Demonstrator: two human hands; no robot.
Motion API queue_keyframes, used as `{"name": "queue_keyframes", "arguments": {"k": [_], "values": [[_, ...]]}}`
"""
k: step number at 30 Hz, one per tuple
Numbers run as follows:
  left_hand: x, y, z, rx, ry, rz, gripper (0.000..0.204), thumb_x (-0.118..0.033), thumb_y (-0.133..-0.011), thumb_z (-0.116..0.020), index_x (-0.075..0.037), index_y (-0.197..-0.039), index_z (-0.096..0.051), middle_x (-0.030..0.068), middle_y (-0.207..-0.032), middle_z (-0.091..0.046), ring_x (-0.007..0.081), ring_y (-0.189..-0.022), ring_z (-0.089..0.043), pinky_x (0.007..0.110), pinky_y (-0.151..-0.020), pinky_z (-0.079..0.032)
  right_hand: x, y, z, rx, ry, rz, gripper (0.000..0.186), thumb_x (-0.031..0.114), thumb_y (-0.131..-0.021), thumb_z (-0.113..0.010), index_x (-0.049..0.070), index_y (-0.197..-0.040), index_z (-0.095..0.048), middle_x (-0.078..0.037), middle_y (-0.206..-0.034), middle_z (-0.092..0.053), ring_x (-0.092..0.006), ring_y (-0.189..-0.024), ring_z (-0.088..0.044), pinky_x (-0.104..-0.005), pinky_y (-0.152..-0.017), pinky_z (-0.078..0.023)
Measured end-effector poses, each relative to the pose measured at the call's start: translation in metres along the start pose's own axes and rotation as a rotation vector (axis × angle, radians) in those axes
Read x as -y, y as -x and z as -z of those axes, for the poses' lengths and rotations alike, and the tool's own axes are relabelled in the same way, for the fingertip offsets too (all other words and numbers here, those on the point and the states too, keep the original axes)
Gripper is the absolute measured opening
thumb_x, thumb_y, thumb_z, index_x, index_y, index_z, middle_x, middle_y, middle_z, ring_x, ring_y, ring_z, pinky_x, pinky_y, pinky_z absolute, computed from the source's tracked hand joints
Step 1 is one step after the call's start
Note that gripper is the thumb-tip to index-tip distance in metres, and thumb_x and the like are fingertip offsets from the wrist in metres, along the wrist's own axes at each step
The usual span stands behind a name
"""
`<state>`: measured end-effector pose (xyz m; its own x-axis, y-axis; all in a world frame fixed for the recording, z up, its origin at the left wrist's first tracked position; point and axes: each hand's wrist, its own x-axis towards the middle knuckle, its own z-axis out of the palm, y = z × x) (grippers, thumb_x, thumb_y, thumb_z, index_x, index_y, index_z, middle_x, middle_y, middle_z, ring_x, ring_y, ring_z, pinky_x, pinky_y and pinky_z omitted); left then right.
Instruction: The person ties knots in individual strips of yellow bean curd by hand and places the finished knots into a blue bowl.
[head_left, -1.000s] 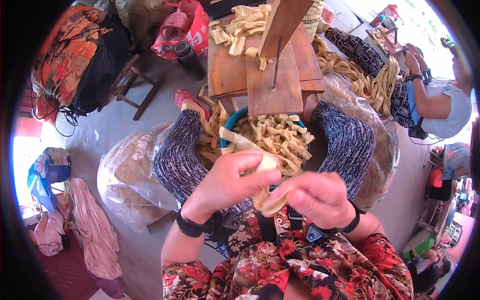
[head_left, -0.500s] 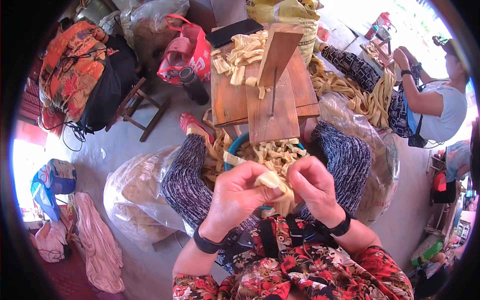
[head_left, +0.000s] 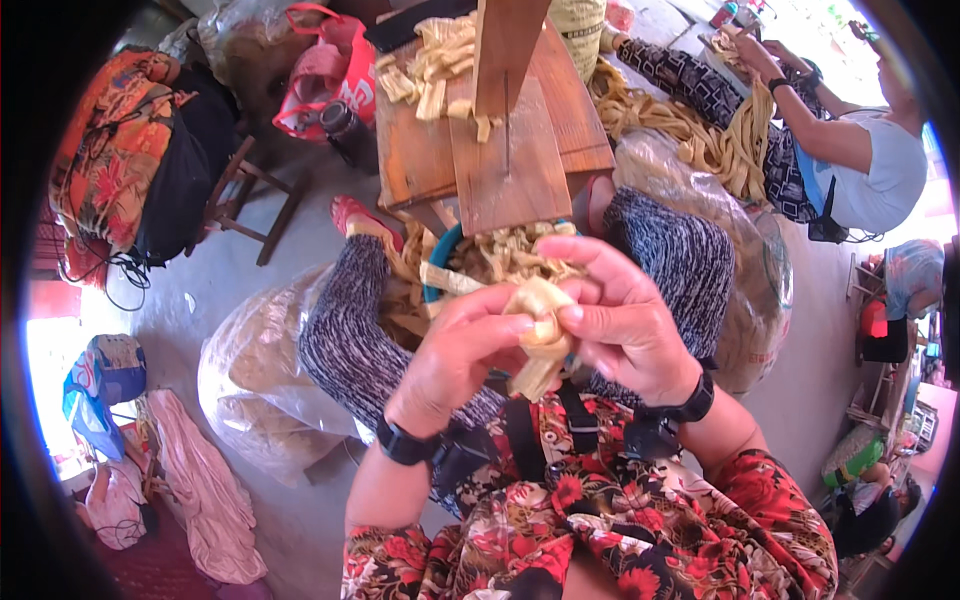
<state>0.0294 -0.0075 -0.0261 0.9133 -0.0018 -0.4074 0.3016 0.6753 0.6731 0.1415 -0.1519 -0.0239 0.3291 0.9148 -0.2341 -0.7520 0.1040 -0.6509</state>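
Note:
Between my two hands is a pale yellow folded strip [head_left: 540, 372], soft-looking and possibly bean curd skin. Thumb and fingers of my left hand [head_left: 450, 350] pinch it from the left. My right hand [head_left: 635, 325] grips its upper right part with the thumb, the index finger raised and apart. Below and beyond them, a blue-rimmed tub [head_left: 436, 252] between my knees holds many similar folded pieces [head_left: 505, 250], partly hidden by my hands. One longer pale strip [head_left: 449, 278] lies over its left rim.
Beyond the tub stands a wooden table [head_left: 410, 165] with an upright board [head_left: 507, 50] and a strip pile [head_left: 445, 60]. A dark flask [head_left: 346, 130] and red bag [head_left: 330, 75] stand left. Plastic sacks [head_left: 262, 375] flank my legs. A co-worker [head_left: 880, 165] sits at right.
My hands have turned the strip, and its loose end now hangs down to the left. My right index finger has lifted away. The whole view has shifted somewhat.

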Motion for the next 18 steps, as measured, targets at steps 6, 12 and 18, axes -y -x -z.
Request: {"name": "queue_keyframes", "arguments": {"k": [6,12,18], "values": [[0.0,-0.004,0.0,-0.018,-0.117,0.025,0.031,-0.022,-0.086,-0.05,0.002,-0.107,-0.051,0.0073,-0.072,-0.06,0.0148,-0.061,-0.059,0.026,-0.059,-0.048,0.001,0.005,0.007,-0.27,1.04,0.429,0.026,0.006,-0.086,-0.054,0.003,-0.11,-0.046,-0.002,-0.089,-0.056,-0.0023,-0.057,-0.048,-0.0162,-0.05,-0.038],[-0.005,0.001,-0.012,-0.163,-0.335,-0.02,0.028,-0.021,-0.085,-0.057,-0.001,-0.104,-0.054,0.0022,-0.077,-0.059,0.0078,-0.065,-0.055,0.021,-0.059,-0.045,0.002,0.0,0.002,-0.032,0.961,0.21,0.028,0.022,-0.091,-0.049,0.0,-0.075,-0.053,0.003,-0.062,-0.049,-0.003,-0.054,-0.042,-0.0201,-0.046,-0.035],[-0.014,0.021,0.016,-0.305,-0.509,-0.27,0.012,-0.008,-0.079,-0.066,0.001,-0.086,-0.064,0.0029,-0.083,-0.064,0.0058,-0.075,-0.056,0.019,-0.067,-0.044,0.024,0.015,0.01,0.014,0.629,0.022,0.028,0.022,-0.093,-0.044,0.001,-0.08,-0.055,0.0,-0.064,-0.052,-0.0041,-0.052,-0.046,-0.0184,-0.046,-0.036]]}}
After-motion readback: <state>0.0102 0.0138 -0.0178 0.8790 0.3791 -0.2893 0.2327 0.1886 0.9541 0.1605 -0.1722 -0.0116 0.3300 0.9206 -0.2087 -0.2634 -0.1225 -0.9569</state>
